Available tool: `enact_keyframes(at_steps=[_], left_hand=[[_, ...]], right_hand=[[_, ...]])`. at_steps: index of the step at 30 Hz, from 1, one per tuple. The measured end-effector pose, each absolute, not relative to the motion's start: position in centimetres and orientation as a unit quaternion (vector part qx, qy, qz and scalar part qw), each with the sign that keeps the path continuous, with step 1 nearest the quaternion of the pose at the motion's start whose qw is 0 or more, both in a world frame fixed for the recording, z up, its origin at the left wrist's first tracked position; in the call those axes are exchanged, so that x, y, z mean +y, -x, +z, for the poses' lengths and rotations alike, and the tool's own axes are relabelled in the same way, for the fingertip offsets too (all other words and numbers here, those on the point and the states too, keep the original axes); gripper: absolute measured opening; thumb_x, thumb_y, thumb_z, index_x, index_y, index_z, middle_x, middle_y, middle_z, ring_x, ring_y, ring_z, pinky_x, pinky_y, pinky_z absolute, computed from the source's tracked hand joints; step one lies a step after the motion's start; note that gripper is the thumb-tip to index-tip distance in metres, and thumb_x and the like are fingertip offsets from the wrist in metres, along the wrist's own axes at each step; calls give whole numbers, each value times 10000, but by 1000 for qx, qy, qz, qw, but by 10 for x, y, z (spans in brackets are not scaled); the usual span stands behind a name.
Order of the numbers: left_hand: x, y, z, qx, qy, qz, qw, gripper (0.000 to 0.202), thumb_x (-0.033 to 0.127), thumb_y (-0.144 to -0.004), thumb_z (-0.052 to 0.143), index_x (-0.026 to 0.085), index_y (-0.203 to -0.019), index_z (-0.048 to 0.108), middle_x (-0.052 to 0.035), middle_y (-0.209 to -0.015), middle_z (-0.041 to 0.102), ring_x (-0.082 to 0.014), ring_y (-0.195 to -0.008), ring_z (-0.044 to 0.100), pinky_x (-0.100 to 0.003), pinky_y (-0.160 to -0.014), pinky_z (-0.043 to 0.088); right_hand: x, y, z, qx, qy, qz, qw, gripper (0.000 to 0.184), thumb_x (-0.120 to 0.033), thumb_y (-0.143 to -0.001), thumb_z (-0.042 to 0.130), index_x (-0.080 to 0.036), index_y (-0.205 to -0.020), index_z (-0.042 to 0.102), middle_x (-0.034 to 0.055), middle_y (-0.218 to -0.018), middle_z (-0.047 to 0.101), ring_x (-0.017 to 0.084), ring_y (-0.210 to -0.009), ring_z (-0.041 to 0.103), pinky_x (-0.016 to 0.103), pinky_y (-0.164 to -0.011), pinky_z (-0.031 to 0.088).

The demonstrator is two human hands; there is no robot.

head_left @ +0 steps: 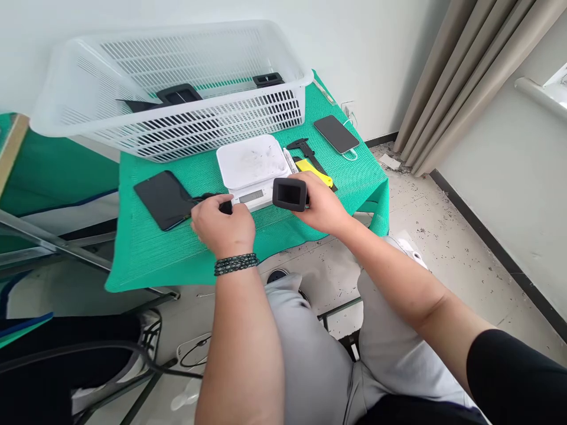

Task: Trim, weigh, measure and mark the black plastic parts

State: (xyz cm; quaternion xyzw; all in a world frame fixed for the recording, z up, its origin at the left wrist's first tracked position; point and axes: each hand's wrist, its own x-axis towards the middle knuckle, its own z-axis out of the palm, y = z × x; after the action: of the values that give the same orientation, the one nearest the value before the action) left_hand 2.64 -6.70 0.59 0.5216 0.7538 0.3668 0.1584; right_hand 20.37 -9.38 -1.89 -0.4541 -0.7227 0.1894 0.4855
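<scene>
My right hand is closed round a black hollow rectangular part, held just in front of a white kitchen scale on the green-covered table. My left hand, with a bead bracelet on the wrist, is closed on a small black object at the scale's left front corner. A dark phone lies flat just left of that hand.
A large white slotted basket with black parts inside fills the back of the table. A caliper, a yellow tool and a second phone on a white cable lie to the right. Curtains hang at right.
</scene>
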Motion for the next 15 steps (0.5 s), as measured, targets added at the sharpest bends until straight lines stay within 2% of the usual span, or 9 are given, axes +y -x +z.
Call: enact_keyframes(at_steps=[15], left_hand=[[-63, -24, 2, 748, -518, 379, 168, 413, -19, -784, 555, 148, -1105, 753, -146, -1311, 608, -346, -1324, 572, -558, -1192, 414]], right_hand=[[-91, -202, -19, -728, 442, 179, 493, 311, -167, -869, 594, -188, -1177, 558, 136, -1198, 651, 284, -1174, 604, 469, -1024, 529]])
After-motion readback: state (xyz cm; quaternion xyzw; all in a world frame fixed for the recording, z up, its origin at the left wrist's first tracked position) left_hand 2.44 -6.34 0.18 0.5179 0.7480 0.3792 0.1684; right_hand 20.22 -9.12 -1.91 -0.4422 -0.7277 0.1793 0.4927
